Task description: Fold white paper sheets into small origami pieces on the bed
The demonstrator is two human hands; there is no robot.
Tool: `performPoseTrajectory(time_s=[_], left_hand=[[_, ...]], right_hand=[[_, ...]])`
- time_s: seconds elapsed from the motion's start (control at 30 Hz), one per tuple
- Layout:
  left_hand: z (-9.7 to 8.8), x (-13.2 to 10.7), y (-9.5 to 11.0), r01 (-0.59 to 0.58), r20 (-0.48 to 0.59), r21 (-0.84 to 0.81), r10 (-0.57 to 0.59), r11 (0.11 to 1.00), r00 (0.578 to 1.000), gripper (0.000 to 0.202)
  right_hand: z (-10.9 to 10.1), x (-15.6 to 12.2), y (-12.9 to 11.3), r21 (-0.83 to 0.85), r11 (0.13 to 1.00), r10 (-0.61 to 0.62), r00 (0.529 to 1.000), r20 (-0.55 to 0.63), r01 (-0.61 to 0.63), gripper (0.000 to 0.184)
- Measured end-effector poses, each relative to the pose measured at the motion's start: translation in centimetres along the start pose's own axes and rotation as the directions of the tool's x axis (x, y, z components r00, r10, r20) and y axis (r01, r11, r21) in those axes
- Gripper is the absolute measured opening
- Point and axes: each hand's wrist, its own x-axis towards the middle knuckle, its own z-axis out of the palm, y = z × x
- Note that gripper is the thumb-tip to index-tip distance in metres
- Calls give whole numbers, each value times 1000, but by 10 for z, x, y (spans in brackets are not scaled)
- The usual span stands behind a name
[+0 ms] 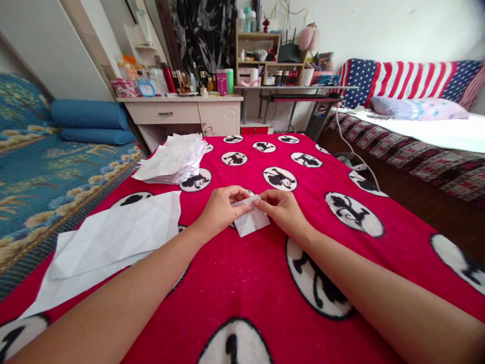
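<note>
A small folded piece of white paper is held just above the red cloth, in the middle of the view. My left hand pinches its left and upper edge, thumb lying across the front. On the other side my right hand grips the upper right corner between thumb and fingers. Both thumbs nearly meet at the paper's top. Faint print or writing shows on its face. The fingers behind the paper are partly hidden.
Creased white sheets lie at the left, beyond my left forearm. Farther back rests a pile of papers. The red patterned cloth covers the surface. A dresser and a desk stand behind; a bed is at right.
</note>
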Motion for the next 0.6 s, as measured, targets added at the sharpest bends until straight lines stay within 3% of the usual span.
performPoseTrajectory(time_s=[0.13, 0.47, 0.6], left_hand=[[-6, 0, 2, 62, 52, -27, -60, 998, 997, 20], [1, -2, -2, 120, -15, -196, -125, 973, 992, 27], [-2, -1, -4, 69, 13, -94, -68, 993, 998, 19]], right_hand=[[0, 1, 1, -28, 999, -31, 1000, 3, 31, 37], [4, 2, -1, -369, 928, -82, 993, -80, 47, 32], [1, 2, -1, -382, 922, -93, 994, -60, 63, 27]])
